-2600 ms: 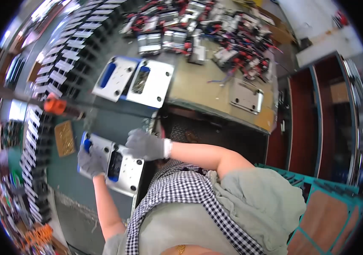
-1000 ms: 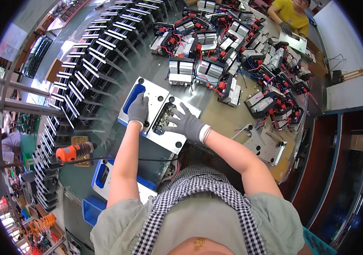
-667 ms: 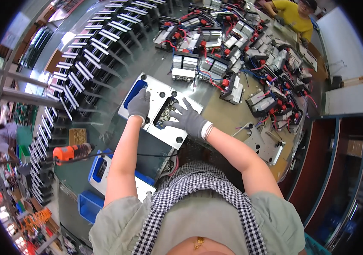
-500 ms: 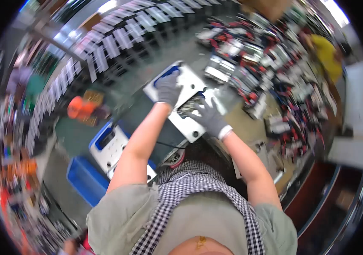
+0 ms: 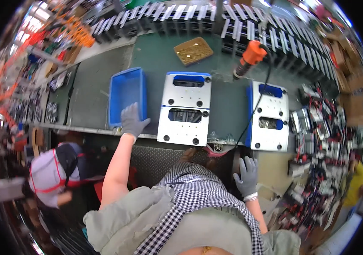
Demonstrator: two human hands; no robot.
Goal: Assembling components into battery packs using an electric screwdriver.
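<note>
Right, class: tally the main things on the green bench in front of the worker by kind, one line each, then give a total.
White metal fixture plates with blue ends: 2
Blue plastic bin: 1
Orange power screwdriver: 1
Brown perforated tray: 1
Total: 5

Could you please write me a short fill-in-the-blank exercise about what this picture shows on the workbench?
1. The left hand reaches to the lower right corner of a ____ plastic bin.
2. The hanging power screwdriver has an ____ body.
3. Both hands wear ____ gloves; the right hand is off the bench, down by the person's side.
4. The nearer metal fixture plate lies to the ____ of the bin.

Missing words: blue; orange; grey; right
</note>
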